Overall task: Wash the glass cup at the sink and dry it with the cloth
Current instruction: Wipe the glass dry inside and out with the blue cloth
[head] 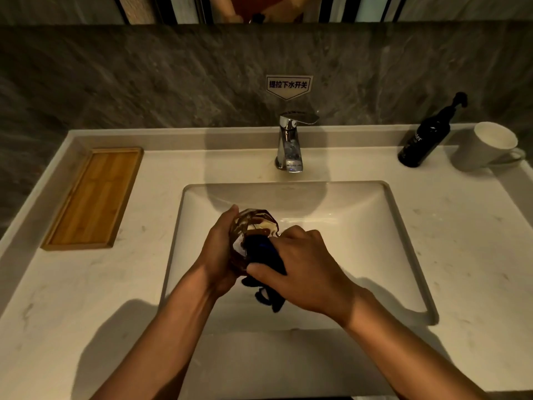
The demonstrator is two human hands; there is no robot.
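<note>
Over the white sink basin point(360, 226) my left hand point(217, 255) grips a faceted glass cup point(253, 223) from its left side, the cup tilted. My right hand point(302, 269) presses a dark blue cloth point(264, 255) against and into the cup. A loose end of the cloth hangs below my hands. The chrome faucet point(290, 142) stands behind the basin, and no water is seen running.
A wooden tray point(95, 197) lies on the counter at the left. At the back right stand a black pump bottle point(427, 137) and a white mug point(487, 147). A label is stuck on the stone wall above the faucet.
</note>
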